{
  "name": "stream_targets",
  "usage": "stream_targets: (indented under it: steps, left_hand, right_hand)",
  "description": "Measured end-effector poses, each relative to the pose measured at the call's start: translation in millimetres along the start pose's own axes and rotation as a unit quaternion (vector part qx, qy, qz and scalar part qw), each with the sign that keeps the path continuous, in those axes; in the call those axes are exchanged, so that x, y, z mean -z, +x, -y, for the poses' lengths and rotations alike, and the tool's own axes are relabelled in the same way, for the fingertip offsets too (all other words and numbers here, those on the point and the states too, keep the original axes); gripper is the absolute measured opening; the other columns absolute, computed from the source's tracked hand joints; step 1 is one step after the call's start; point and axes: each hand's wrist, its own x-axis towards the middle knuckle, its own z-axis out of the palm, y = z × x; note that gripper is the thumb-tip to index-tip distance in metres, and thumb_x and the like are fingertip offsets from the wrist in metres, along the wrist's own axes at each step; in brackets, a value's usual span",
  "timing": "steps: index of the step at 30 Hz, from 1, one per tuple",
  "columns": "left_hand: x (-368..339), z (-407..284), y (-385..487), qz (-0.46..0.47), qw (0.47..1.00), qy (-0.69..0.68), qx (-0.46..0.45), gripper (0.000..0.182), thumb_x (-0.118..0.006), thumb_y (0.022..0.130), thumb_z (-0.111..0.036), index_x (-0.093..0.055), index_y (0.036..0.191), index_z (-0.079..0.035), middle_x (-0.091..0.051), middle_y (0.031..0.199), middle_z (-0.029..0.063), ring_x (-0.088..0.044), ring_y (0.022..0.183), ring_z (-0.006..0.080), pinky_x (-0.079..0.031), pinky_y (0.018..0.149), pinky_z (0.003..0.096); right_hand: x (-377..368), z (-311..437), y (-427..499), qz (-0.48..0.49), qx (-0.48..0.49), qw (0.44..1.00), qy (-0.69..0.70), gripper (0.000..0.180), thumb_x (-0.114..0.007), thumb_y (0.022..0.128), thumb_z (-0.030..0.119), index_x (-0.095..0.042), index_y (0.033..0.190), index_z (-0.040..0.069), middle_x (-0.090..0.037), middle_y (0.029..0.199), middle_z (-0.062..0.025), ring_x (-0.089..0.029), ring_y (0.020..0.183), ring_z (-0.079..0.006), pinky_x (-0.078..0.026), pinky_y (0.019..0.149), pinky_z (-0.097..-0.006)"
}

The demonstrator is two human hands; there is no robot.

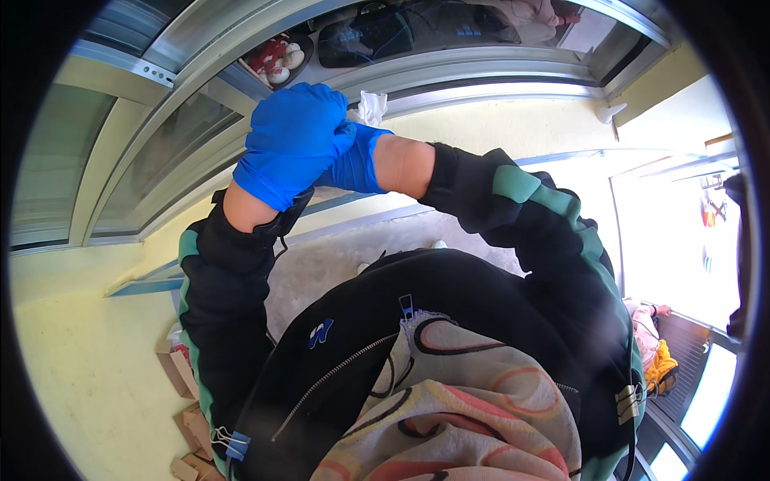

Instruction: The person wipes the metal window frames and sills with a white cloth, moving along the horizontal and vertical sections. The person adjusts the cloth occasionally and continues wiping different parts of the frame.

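My left hand, in a blue disposable glove, is drawn together in front of a sliding window with a metal frame. It overlaps my right hand, gloved in the same blue, so most of the right hand's fingers are hidden. The two gloves touch. A crumpled white tissue or cloth shows just behind the hands by the window sill; whether a hand holds it cannot be told. Bare wrists show between the gloves and my black sleeves.
A dark plate with white rounded items and something red lies by the glass. Cardboard boxes stand low on the left by the yellowish wall. At the far right, a person in pink is near a yellow cloth.
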Motion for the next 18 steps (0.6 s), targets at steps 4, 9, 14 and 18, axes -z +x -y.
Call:
stream_targets:
  steps: [4,9,14,18]
  left_hand:
    - [2,9,-6,-0.032,0.998,-0.038,0.050,0.017,-0.068,0.081,-0.025,-0.062,0.079,-0.008,-0.061,0.080,0.0129,-0.061,0.075,0.0342,-0.047,0.065,0.0426]
    - [-1,14,-15,0.008,0.991,-0.107,0.081,0.015,-0.070,0.081,-0.021,-0.064,0.084,-0.008,-0.063,0.083,0.0123,-0.062,0.077,0.0316,-0.049,0.068,0.0398]
    - [-3,8,-18,-0.006,0.977,-0.213,-0.008,0.014,-0.072,0.081,-0.013,-0.066,0.092,-0.007,-0.063,0.087,0.0105,-0.061,0.081,0.0295,-0.050,0.074,0.0385]
    - [3,-6,-18,-0.082,0.958,-0.264,-0.073,0.016,-0.074,0.082,-0.015,-0.065,0.093,-0.008,-0.062,0.089,0.0100,-0.060,0.083,0.0295,-0.050,0.076,0.0380]
  right_hand:
    - [4,-5,10,0.155,0.025,0.979,-0.129,0.015,-0.062,0.087,0.021,-0.072,0.096,0.016,-0.070,0.103,-0.0068,-0.067,0.097,-0.0298,-0.055,0.083,-0.0368]
    - [18,10,4,0.246,-0.017,0.961,-0.124,0.016,-0.057,0.091,0.022,-0.072,0.097,0.016,-0.069,0.106,-0.0085,-0.067,0.097,-0.0304,-0.054,0.085,-0.0374]
    - [-1,13,0,0.236,-0.147,0.961,0.006,0.016,-0.060,0.090,0.023,-0.073,0.098,0.017,-0.071,0.099,-0.0067,-0.068,0.089,-0.0292,-0.055,0.080,-0.0369]
    - [-11,6,-2,0.105,-0.092,0.985,0.104,0.022,-0.056,0.097,0.030,-0.069,0.112,0.019,-0.069,0.108,-0.0060,-0.064,0.100,-0.0261,-0.051,0.090,-0.0364]
